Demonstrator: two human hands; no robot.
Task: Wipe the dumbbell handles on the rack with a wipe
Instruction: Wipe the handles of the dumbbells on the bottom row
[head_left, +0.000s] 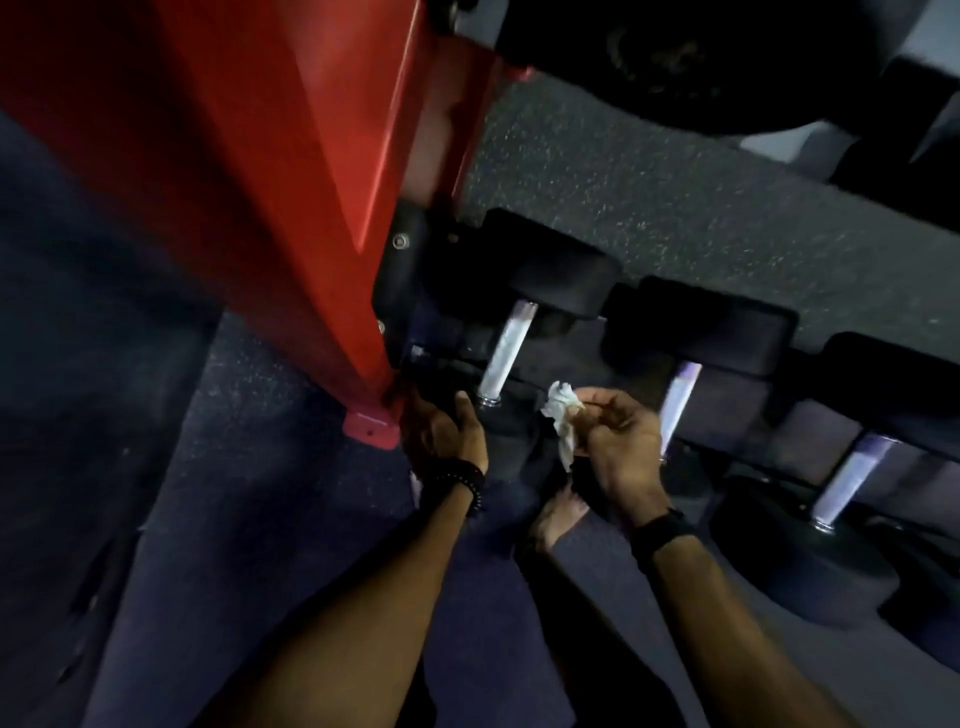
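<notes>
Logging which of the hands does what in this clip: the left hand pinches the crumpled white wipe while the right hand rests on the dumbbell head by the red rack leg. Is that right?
Not quite: the sides are swapped. The head view shows the right hand pinching the crumpled white wipe, while the left hand rests on the dumbbell head by the red rack leg.

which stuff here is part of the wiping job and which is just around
Job:
wipe, pinched in the right hand
left hand, on the end of the nearest dumbbell
handles
red rack

Just around:
floor
bead bracelet
wristband
</notes>
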